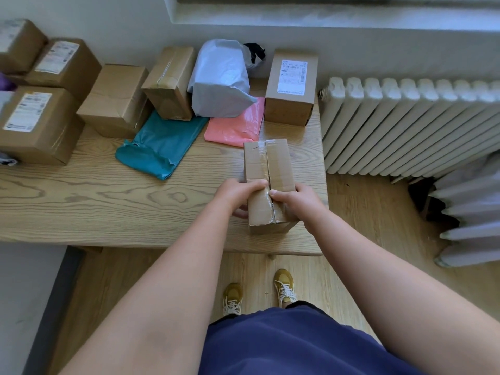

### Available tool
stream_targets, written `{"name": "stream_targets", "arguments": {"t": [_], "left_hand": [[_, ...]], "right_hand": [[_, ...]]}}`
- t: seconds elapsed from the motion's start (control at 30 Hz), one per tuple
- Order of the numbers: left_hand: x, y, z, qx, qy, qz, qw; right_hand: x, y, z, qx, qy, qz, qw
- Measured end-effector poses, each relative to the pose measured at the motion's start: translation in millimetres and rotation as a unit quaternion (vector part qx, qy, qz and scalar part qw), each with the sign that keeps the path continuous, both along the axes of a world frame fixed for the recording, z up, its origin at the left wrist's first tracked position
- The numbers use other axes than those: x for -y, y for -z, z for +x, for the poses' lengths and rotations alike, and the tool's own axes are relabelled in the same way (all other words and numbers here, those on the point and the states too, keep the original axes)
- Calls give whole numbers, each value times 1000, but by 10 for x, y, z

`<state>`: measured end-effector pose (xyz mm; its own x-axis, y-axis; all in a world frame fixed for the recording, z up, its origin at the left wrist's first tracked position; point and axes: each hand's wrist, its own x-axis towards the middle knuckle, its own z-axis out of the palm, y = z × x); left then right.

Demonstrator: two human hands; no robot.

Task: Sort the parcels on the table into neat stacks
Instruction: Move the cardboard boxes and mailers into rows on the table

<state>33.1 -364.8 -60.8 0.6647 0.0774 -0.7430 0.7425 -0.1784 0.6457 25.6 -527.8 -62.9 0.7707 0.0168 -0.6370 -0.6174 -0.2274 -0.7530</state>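
Two-handed grip on a taped cardboard box (267,169) at the front right corner of the counter (108,209): left hand (240,194) curled round the box's left side, thumb on top; right hand (295,203) clasped on the right side, thumb beside the torn tape seam. Just beyond, flat on the wood, a pink mailer (238,127) and a teal mailer (159,147). Behind them, toward the wall, a labelled box (292,87), a bulky grey-white poly bag (219,79) overlapping the pink mailer, a tape-wrapped carton (169,82) and a plain carton (116,100). Farther left, a cluster of labelled cartons (35,125). Off the counter's right end, a white radiator (405,125).
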Motion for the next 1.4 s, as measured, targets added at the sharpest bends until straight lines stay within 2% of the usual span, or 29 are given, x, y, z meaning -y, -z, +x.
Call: {"name": "stream_targets", "arguments": {"t": [0.17,0.33,0.43,0.53,0.7,0.8,1.1,1.17,1.3,1.4], "left_hand": [[6,-113,-40,-5,-6,-22,1000],[-53,-321,28,12,-136,-134,981],[-106,-429,100,46,-170,-182,967],[-141,-499,121,80,-156,-193,965],[-171,-359,-18,95,-103,-182,973],[-180,-305,-117,88,-120,-195,970],[-149,-246,-138,90,-139,-149,975],[-156,-227,-152,97,-142,-163,972],[-237,-234,-140,114,-143,-259,948],[-256,-192,-161,108,-129,-262,950]], "right_hand": [[96,-107,0,-24,-7,59,998],[214,-263,86,8,-15,44,999],[244,-396,187,12,49,108,993],[235,-462,252,-1,93,147,985],[167,-477,155,-16,13,111,994],[168,-412,55,-12,-22,105,994],[223,-409,37,1,-1,137,991],[241,-426,35,19,11,158,987],[297,-440,40,29,93,213,972],[324,-414,29,5,127,202,971]]}}
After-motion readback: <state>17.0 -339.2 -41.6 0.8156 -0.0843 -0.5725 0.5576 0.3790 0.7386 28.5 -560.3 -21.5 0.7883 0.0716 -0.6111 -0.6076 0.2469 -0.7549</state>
